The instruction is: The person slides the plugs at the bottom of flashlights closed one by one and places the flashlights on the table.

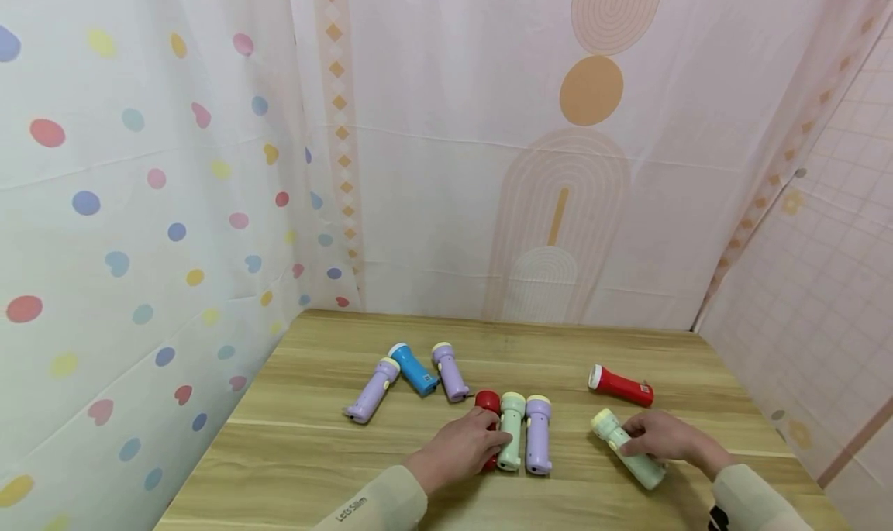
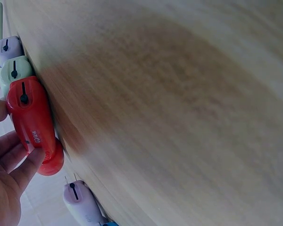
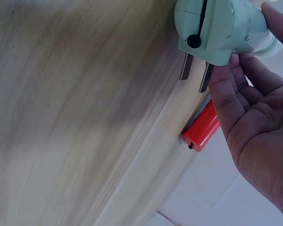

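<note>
My left hand (image 1: 462, 447) holds a red flashlight (image 2: 32, 110) between thumb and fingers; in the head view the hand covers much of its body. Directly beside it stands a pale green flashlight (image 1: 512, 434), followed by a purple flashlight (image 1: 538, 438), the three lined up side by side with heads pointing away. Over at the right, my right hand (image 1: 666, 439) grips another pale green flashlight (image 1: 636, 463), tilted with its yellow-rimmed head toward the far left. Two metal plug prongs (image 3: 185, 67) stick out of its tail end in the right wrist view.
Behind the right hand lies a second red flashlight (image 1: 623, 385). At the back left are a blue flashlight (image 1: 415, 372) and two purple ones, one slanted (image 1: 373, 393) and another (image 1: 451, 374) nearer the row. Patterned curtains (image 1: 432, 205) close off the wooden table (image 1: 314, 469).
</note>
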`<action>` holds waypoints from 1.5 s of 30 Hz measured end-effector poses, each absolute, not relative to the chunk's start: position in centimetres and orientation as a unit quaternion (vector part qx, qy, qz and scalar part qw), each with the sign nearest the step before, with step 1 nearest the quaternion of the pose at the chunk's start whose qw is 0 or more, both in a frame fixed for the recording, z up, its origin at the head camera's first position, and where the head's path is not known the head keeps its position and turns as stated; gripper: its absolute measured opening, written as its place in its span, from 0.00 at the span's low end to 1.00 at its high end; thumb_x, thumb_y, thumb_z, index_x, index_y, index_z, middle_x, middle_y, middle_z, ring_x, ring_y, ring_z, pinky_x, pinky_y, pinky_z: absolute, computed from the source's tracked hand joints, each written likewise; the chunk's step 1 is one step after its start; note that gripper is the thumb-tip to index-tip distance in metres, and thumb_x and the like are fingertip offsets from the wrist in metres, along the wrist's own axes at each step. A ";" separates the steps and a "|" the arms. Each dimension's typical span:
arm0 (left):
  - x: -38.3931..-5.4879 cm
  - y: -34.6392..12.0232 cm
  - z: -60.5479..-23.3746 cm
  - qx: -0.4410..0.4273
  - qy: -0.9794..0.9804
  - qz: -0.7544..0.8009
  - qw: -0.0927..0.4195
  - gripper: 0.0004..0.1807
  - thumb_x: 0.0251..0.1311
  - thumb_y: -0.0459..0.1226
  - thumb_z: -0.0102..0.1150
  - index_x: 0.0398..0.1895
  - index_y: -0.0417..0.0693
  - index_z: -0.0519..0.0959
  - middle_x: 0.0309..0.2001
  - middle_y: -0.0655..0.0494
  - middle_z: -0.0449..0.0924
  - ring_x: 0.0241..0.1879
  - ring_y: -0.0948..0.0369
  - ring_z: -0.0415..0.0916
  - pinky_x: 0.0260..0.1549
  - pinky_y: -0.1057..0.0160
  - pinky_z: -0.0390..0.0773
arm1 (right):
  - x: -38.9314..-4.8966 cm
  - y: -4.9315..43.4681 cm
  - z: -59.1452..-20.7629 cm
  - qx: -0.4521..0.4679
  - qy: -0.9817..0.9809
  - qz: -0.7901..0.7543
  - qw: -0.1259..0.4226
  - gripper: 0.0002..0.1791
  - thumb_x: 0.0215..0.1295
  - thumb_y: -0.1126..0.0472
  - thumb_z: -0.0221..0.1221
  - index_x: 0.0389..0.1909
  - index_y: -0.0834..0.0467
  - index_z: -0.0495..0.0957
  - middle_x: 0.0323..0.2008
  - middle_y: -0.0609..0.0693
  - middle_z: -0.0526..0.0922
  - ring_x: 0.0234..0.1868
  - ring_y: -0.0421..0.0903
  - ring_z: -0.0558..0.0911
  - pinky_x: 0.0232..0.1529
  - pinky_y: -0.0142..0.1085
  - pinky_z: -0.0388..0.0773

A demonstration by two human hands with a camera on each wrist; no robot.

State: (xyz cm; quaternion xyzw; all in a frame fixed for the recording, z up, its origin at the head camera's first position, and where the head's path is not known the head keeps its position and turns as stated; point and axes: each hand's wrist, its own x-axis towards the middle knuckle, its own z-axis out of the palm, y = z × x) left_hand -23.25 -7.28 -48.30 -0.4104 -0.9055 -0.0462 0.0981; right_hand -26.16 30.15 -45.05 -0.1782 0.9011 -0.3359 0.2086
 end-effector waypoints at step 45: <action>-23.4 -7.4 -48.6 -0.415 -0.901 -0.046 0.117 0.10 0.70 0.41 0.58 0.50 0.61 0.83 0.46 0.57 0.77 0.47 0.63 0.71 0.44 0.69 0.75 | -26.8 23.6 -45.9 0.057 0.842 -0.522 0.125 0.34 0.65 0.54 0.65 0.59 0.77 0.69 0.43 0.57 0.82 0.38 0.47 0.81 0.41 0.43 0.81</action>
